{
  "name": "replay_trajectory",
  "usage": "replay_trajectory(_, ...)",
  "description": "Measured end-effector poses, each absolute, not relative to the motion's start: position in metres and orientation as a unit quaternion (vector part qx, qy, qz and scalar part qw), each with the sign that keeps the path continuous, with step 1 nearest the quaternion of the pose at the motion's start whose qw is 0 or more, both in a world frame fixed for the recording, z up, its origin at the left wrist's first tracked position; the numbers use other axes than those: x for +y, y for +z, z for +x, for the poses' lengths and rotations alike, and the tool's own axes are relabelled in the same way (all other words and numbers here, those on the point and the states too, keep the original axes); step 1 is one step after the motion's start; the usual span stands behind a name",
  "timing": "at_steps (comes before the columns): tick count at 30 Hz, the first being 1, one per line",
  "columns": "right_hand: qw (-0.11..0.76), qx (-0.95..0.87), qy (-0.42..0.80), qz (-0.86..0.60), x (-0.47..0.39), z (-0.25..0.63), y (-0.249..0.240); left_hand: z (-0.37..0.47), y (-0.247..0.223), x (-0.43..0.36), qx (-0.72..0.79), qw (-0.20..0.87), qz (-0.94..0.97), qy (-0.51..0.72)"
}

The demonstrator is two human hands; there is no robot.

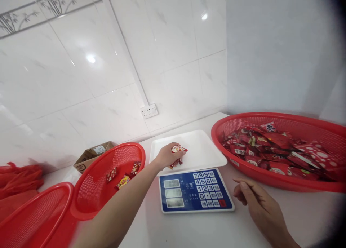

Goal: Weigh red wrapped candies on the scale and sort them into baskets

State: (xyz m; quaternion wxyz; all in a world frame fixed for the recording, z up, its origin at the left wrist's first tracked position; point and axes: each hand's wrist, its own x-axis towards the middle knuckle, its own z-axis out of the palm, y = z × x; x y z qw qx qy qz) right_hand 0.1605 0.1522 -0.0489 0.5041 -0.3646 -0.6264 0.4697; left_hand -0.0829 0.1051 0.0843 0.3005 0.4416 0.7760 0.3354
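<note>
Fingers bent around a few small wrapped packets [178,149], the left hand [168,156] is closed over the white tray [207,150] just beyond the scale [197,190]; exactly how many it has hold of, I cannot tell. Left of the scale, a smaller red basket [129,144] with a few loose pieces [123,181] in it stands beside a carton [81,167]. A light fingertip hold low over the tray would probably serve best, sparing the wrappers and keeping the palm's weight off the tray. Because the left forearm slants past that basket's rim, the elbow seems best kept high. In front of the scale, tabletop [200,231] gives swinging room. Right of the scale, the right hand [261,204] is loosely curled, nothing visible in it, near the large red basket [270,115], whose rim leaves little sideways room beside the tray.
</note>
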Motion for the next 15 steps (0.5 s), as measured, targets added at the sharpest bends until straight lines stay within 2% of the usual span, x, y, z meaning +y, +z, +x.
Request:
replay_trajectory(9, 0.496, -0.630, 0.466, -0.373, 0.151, 0.160, -0.044, -0.104, 0.112, 0.081, 0.803, 0.241, 0.397, 0.373)
replay_trajectory(15, 0.492, -0.639, 0.454, -0.378, 0.151, 0.160, -0.040, -0.117, 0.121, 0.059, 0.805, 0.252, 0.393, 0.365)
